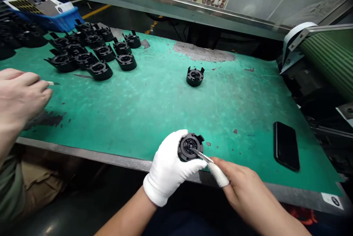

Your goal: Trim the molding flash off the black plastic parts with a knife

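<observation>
My left hand [168, 166], in a white glove, holds a round black part [191, 146] near the table's front edge, its ribbed inner face turned up. My right hand [237, 179] is bare except for a white cover on one finger. It grips a thin metal tool [202, 156] whose tip reaches the middle of the round part. What the tip touches there is too small to tell. Farther back, a similar black part [195, 77] stands alone on the green table mat [154, 100].
Several black parts [100, 70] stand grouped at the back left, before a blue bin [59, 21]. Another person's hand [23, 96] reaches in at the left with a small tool. A phone [286, 146] lies at the right, below a green ribbed belt [331, 54].
</observation>
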Motion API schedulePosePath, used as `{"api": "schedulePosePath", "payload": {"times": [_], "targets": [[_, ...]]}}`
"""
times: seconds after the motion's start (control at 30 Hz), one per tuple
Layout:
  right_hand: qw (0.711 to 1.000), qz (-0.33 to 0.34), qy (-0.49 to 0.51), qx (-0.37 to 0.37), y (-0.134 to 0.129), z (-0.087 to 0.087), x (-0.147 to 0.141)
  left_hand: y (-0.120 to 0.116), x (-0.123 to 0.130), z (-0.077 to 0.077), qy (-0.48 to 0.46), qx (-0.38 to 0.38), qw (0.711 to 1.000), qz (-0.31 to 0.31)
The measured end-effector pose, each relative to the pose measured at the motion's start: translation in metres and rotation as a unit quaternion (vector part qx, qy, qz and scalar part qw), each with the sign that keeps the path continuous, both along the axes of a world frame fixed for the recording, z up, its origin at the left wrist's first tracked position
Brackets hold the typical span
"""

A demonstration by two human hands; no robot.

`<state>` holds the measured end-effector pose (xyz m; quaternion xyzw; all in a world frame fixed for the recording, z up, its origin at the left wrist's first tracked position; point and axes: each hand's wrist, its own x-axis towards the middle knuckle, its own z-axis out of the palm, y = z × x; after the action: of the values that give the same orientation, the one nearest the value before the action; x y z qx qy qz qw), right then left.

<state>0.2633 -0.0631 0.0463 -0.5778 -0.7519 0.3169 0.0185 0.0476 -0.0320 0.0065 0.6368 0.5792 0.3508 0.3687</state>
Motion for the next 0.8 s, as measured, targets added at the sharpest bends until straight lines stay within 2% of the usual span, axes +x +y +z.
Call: {"api": "schedulePosePath", "payload": {"times": [0.23,0.33,0.43,0.53,0.63,0.7,0.77,0.8], "targets": [[0.995,-0.005,0.068,-0.066,0.010,0.023,-0.012,-0.005,0.007,-0.004,0.009,-0.031,0.999,0.028],[0.990,-0.021,0.117,-0.072,0.009,0.025,-0.008,-0.005,0.011,-0.005,-0.005,-0.045,0.998,0.041],[0.971,-0.116,0.195,-0.072,0.000,0.014,-0.017,-0.011,0.011,-0.007,-0.021,-0.003,0.997,0.073],[0.926,-0.221,0.294,-0.091,-0.005,-0.005,-0.040,-0.029,0.007,-0.004,0.005,0.026,0.996,0.085],[0.895,-0.280,0.340,-0.070,0.011,-0.017,-0.055,-0.057,0.005,0.002,0.080,0.022,0.995,0.052],[0.904,-0.272,0.328,-0.034,0.029,-0.017,-0.050,-0.072,0.006,0.006,0.122,0.007,0.992,0.010],[0.932,-0.211,0.294,0.001,0.044,-0.012,-0.033,-0.079,0.006,0.009,0.131,-0.010,0.991,0.001],[0.947,-0.173,0.270,0.016,0.048,-0.008,-0.023,-0.077,0.007,0.011,0.125,-0.012,0.992,0.015]]}}
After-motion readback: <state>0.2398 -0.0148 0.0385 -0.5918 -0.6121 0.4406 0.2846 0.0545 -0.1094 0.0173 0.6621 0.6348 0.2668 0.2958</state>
